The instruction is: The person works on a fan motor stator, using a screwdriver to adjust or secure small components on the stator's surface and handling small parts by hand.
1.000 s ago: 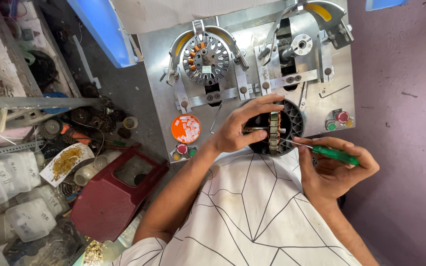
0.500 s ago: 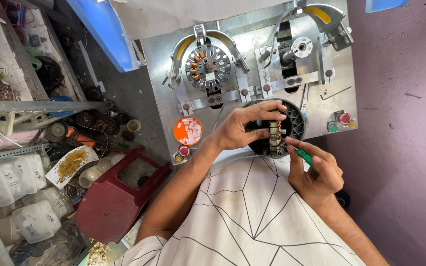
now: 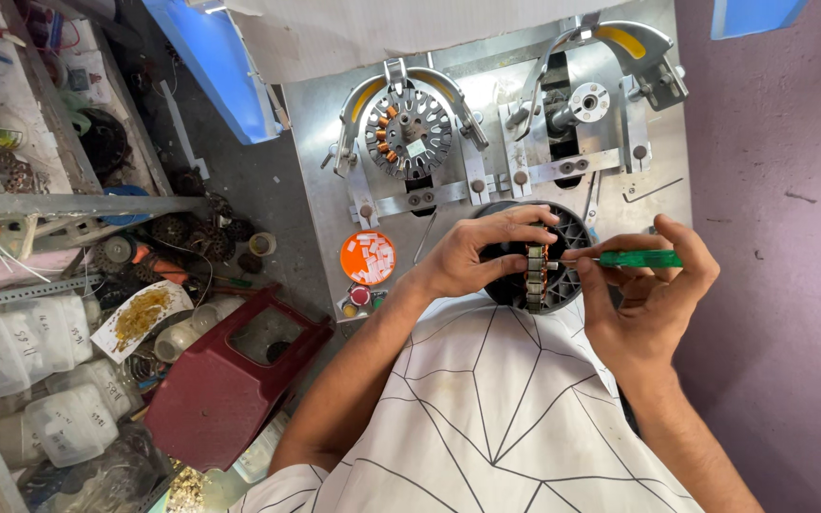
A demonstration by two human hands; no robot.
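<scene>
My left hand [image 3: 480, 251] grips a round stator core [image 3: 536, 275], held on edge so its stacked metal laminations and copper winding face me. It sits in front of a black ribbed round part [image 3: 570, 233]. My right hand [image 3: 646, 294] holds a green-handled screwdriver [image 3: 637, 258] level, its thin tip touching the right side of the stator. Both hands are above my lap, which is covered by a white cloth with black lines [image 3: 496, 427].
A steel winding machine [image 3: 486, 142] fills the top, with a second stator [image 3: 408, 129] clamped in its left jig and an orange round button [image 3: 368, 257] below. Left are a dark red plastic housing [image 3: 230, 385], shelves of plastic containers [image 3: 30, 361] and loose motor parts.
My right hand swung the screwdriver from pointing down-right back to level, tip against the stator. My left hand turned the stator slightly and kept its grip.
</scene>
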